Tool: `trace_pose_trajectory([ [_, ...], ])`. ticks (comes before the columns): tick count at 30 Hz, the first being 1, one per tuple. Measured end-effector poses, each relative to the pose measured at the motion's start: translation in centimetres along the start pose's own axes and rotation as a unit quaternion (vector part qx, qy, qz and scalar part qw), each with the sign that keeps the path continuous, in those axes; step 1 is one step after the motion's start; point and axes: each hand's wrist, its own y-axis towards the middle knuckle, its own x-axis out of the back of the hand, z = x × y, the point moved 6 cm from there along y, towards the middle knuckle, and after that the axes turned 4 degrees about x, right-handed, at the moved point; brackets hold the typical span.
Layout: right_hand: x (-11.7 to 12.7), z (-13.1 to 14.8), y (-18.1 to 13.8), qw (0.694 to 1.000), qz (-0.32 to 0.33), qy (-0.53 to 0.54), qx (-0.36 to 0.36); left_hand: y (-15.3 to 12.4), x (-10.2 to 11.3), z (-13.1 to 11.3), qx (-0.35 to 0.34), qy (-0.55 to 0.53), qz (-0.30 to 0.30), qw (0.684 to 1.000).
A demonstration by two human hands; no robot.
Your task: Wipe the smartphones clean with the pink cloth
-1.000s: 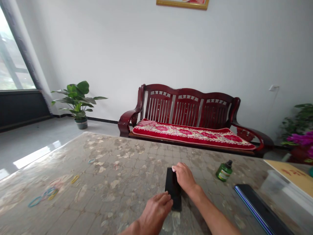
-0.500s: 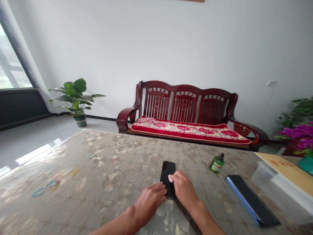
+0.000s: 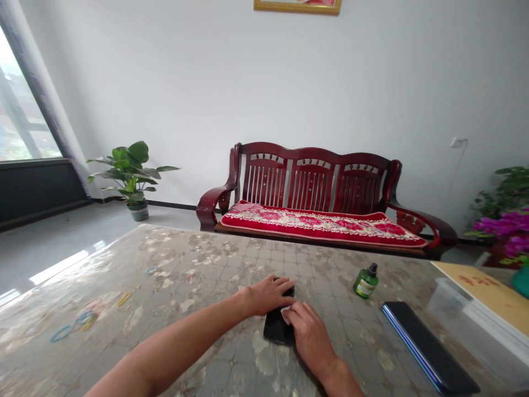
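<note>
A black smartphone [image 3: 279, 326] lies on the patterned tablecloth [image 3: 198, 353], directly in front of me. My left hand [image 3: 268, 295] rests across its far end, fingers stretched out and spread over the phone. Closed in a pinch, my right hand [image 3: 308, 328] presses a small white tissue [image 3: 285, 315] against the phone near its right edge. Most of the tissue is hidden by the fingers, so its full size does not show.
To the right are a green spray bottle [image 3: 366, 281], a long dark case with a blue edge [image 3: 427, 344], and a clear plastic box [image 3: 467, 325] under a tan folder [image 3: 487, 286]. Colored rubber bands [image 3: 85, 320] lie at left. A wooden bench [image 3: 309, 182] stands behind the table.
My left hand has moved from the phone's near left side up and across its far end. The right hand still pinches the tissue, slightly lower in view. The view has tilted up slightly.
</note>
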Motion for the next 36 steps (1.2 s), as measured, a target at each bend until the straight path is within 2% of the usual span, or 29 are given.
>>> trace_pose_trajectory([
  [3, 0.1, 0.0, -0.2, 1.000, 0.006, 0.008, 0.004, 0.9, -0.2, 0.4, 0.002, 0.002, 0.019, 1.000],
  [7, 0.2, -0.3, -0.5, 1.000, 0.007, 0.018, -0.013, 0.7, 0.3, 1.3, 0.039, -0.005, 0.044, 0.998],
  [13, 0.7, -1.9, -0.4, 0.996, -0.018, 0.035, -0.077, -2.8, 0.7, 4.0, 0.164, -0.033, 0.074, 0.983],
  [16, 0.6, -2.0, -0.4, 0.995, -0.022, 0.038, -0.092, -4.9, 0.8, 4.5, 0.222, -0.050, 0.062, 0.972],
  [19, 0.1, -1.7, -0.4, 0.995, -0.016, 0.033, -0.092, -6.5, 0.5, 3.5, 0.294, -0.058, 0.032, 0.953],
  [24, -0.5, -1.8, 0.2, 0.995, 0.003, 0.002, -0.096, -8.2, -0.8, -0.7, 0.377, -0.085, -0.024, 0.922],
  [27, -0.6, -2.6, 1.2, 0.994, 0.014, -0.017, -0.103, -8.7, -1.6, -3.2, 0.359, -0.159, -0.045, 0.918],
  [30, -1.0, -3.3, 2.5, 0.994, 0.038, -0.020, -0.104, -8.7, -2.2, -4.9, 0.308, -0.208, -0.054, 0.927],
  [33, -1.3, -3.1, 3.0, 0.992, 0.059, -0.027, -0.107, -8.2, -2.8, -5.6, 0.284, -0.204, -0.048, 0.936],
  [36, -1.2, -1.9, 2.2, 0.992, 0.073, -0.030, -0.095, -7.7, -3.2, -5.6, 0.280, -0.183, -0.051, 0.941],
])
